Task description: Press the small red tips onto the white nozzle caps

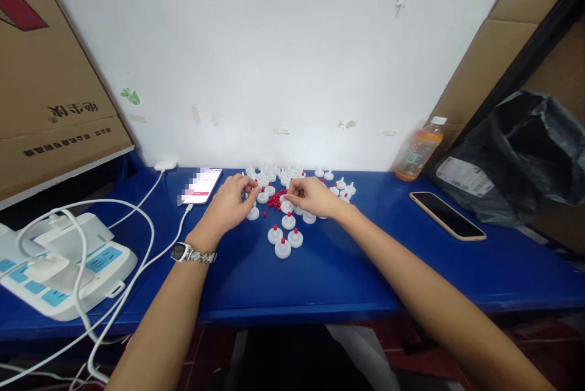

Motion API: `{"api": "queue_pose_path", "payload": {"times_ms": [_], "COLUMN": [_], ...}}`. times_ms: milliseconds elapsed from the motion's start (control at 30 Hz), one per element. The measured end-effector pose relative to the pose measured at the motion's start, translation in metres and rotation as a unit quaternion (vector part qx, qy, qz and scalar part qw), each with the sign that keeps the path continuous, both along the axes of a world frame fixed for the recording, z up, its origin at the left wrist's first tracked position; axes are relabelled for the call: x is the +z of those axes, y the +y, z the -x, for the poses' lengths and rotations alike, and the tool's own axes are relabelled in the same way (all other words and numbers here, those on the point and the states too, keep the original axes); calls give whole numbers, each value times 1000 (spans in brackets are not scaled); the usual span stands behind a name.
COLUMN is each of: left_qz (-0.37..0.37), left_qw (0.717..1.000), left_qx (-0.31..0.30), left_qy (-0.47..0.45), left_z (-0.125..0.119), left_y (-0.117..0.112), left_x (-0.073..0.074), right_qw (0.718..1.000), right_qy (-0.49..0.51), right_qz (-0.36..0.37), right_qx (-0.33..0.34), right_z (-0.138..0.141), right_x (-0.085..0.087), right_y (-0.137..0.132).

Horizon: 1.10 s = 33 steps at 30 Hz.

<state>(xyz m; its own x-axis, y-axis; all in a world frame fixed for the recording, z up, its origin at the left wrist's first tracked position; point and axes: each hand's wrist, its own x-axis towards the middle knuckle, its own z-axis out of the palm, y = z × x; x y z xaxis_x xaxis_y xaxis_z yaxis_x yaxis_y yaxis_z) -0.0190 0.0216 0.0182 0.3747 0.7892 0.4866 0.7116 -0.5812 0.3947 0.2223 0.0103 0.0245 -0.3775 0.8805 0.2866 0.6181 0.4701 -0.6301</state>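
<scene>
My left hand [235,199] is over the left side of the cluster, thumb and forefinger nearly together. What lies between those fingertips, if anything, is too small to make out. Across from it, my right hand [313,196] pinches at a white nozzle cap [287,206], its fingers covering part of the spout. Between the hands lies a heap of small red tips [276,200], with one loose red tip [264,214] nearer me. Closer to the front, several white caps with red tips on their spouts [283,248] stand upright. More white caps [350,188] are spread behind and to the right.
At the left are a power strip [68,281] with looping white cables and a lit phone [201,187]. On the right lie a dark phone [448,215], an orange drink bottle [420,150] and a grey plastic bag [512,159]. A white wall [283,62] borders the blue table [347,275].
</scene>
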Motion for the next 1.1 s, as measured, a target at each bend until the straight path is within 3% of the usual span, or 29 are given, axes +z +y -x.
{"api": "queue_pose_path", "payload": {"times_ms": [200,367,633,800,933,1000,1100], "left_qz": [36,27,34,42,4,-35,-55], "left_qw": [999,999,999,999,999,999,998], "left_qx": [7,22,25,20,32,38,22], "left_qy": [18,22,26,27,19,1,-16], "left_z": [1,1,-1,-1,0,-2,-6], "left_y": [1,1,-4,-2,-2,-5,-12], "left_x": [-3,-3,-2,-4,-5,-4,-1], "right_qw": [994,993,965,961,968,982,994], "right_qy": [-109,-103,-218,-238,-192,-90,81], "right_qz": [-24,-44,-57,-50,-80,-106,-56], "right_qx": [-14,-37,-136,-132,-140,-131,-52], "right_z": [2,3,32,54,53,49,47], "right_x": [0,7,7,8,17,22,25], "right_y": [-4,5,83,114,96,73,33]}}
